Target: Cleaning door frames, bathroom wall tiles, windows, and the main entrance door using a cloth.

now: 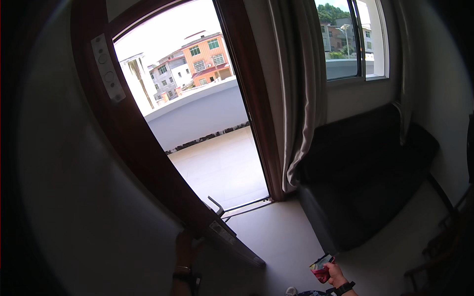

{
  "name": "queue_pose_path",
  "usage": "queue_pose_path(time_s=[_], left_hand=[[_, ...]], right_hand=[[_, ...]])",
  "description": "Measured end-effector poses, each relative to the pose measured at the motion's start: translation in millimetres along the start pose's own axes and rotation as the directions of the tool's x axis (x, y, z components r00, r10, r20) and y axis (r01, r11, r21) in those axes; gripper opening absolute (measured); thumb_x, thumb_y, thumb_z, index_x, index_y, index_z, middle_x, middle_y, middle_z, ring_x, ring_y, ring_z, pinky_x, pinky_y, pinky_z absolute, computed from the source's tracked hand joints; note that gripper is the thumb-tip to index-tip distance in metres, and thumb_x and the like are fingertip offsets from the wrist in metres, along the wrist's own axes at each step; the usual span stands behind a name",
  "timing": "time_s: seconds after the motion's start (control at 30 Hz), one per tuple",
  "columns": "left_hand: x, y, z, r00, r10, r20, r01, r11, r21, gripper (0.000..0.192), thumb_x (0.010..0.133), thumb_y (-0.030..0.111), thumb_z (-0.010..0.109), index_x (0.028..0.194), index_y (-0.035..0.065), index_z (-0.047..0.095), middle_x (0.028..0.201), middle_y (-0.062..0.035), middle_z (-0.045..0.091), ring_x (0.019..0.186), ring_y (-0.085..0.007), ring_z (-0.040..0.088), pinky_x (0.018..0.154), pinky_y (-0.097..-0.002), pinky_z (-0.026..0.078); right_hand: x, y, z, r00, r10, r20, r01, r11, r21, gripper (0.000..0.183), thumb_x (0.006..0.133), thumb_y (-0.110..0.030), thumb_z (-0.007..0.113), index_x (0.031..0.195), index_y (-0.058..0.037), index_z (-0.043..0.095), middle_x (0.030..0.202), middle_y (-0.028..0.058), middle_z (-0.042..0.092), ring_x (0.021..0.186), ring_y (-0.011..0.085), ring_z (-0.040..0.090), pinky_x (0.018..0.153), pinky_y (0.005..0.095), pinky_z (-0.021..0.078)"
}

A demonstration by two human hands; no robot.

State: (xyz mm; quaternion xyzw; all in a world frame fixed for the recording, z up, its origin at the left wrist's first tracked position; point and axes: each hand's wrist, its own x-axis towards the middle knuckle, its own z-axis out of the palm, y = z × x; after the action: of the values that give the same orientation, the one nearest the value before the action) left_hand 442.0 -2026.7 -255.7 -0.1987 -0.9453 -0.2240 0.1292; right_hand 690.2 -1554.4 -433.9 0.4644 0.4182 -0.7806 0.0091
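At the bottom right, my right hand [334,274] grips a small red item [321,273] with a light, patterned upper part, possibly a pouch or a folded cloth. A dark band is on that wrist. My left hand [188,246], in deep shadow, is up against the near side of a dark brown door [148,162]; its fingers are too dark to tell whether they hold anything. The door stands ajar, with a metal lever handle [217,207] on its far side and a latch plate [222,232] on its edge.
Beyond the doorway lies a tiled balcony floor [222,166] with a low wall [200,114]. A raised threshold [248,207] crosses the opening. To the right are a grey curtain [296,92], a window [342,48] and a black sofa [355,185]. Dark wooden furniture [437,255] stands at the lower right.
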Motion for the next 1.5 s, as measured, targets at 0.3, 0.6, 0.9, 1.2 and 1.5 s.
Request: queue_pose_path(time_s=[0.3, 0.6, 0.9, 1.2, 1.5], left_hand=[[99.7, -27.0, 73.8, 0.928, 0.371, -0.033, -0.362, 0.92, 0.151, 0.032, 0.082, 0.031, 0.068, 0.104, 0.0085, 0.066, 0.109, -0.0157, 0.064, 0.109, -0.0367, 0.054, 0.101, -0.0534, 0.035], [189.0, 2.9, 124.1, 0.891, 0.442, -0.1, -0.412, 0.882, 0.228, 0.045, 0.087, 0.045, 0.063, 0.106, 0.0046, 0.064, 0.107, -0.0139, 0.064, 0.106, -0.0335, 0.056, 0.102, -0.0521, 0.036], [301.8, 57.4, 164.1, 0.895, 0.426, -0.13, -0.414, 0.903, 0.114, 0.034, 0.095, 0.038, 0.054, 0.1, 0.0053, 0.059, 0.095, -0.013, 0.059, 0.093, -0.0336, 0.053, 0.09, -0.0478, 0.037], [407.7, 54.7, 207.5, 0.935, 0.339, -0.098, -0.324, 0.935, 0.145, 0.029, 0.093, 0.036, 0.055, 0.098, 0.0074, 0.059, 0.097, -0.0103, 0.061, 0.094, -0.0311, 0.054, 0.087, -0.0449, 0.038], [504.2, 46.3, 252.8, 0.957, 0.235, -0.173, -0.191, 0.952, 0.24, 0.025, 0.09, 0.033, 0.058, 0.093, 0.0083, 0.058, 0.095, -0.0099, 0.061, 0.095, -0.0301, 0.054, 0.089, -0.0451, 0.037]], right_hand=[[38.3, 15.0, 14.9, 1.0, 0.008, 0.003, -0.008, 0.994, 0.106, 0.018, 0.085, -0.007, 0.058, 0.102, -0.0003, 0.058, 0.09, 0.0118, 0.065, 0.077, 0.0267, 0.068, 0.066, 0.0425, 0.0593], [70.8, -30.5, 80.3, 0.999, -0.044, -0.025, 0.047, 0.987, 0.151, 0.016, 0.085, -0.007, 0.059, 0.1, -0.0018, 0.056, 0.088, 0.0091, 0.063, 0.079, 0.0241, 0.066, 0.073, 0.0401, 0.0573], [124.6, -86.6, 159.7, 0.987, -0.159, 0.003, 0.158, 0.983, 0.094, 0.016, 0.085, -0.009, 0.061, 0.098, 0.0004, 0.059, 0.089, 0.0092, 0.064, 0.08, 0.0235, 0.066, 0.076, 0.038, 0.0561], [164.1, -100.3, 178.4, 0.999, -0.033, -0.004, 0.033, 0.999, -0.019, 0.015, 0.083, -0.01, 0.061, 0.094, -0.0007, 0.058, 0.085, 0.0073, 0.062, 0.076, 0.0193, 0.061, 0.071, 0.0333, 0.0514], [267.4, -178.6, 211.5, 0.997, -0.063, 0.037, 0.056, 0.982, 0.179, 0.007, 0.077, 0.0, 0.057, 0.075, -0.0046, 0.051, 0.074, 0.0046, 0.052, 0.067, 0.02, 0.055, 0.064, 0.0329, 0.0478]])
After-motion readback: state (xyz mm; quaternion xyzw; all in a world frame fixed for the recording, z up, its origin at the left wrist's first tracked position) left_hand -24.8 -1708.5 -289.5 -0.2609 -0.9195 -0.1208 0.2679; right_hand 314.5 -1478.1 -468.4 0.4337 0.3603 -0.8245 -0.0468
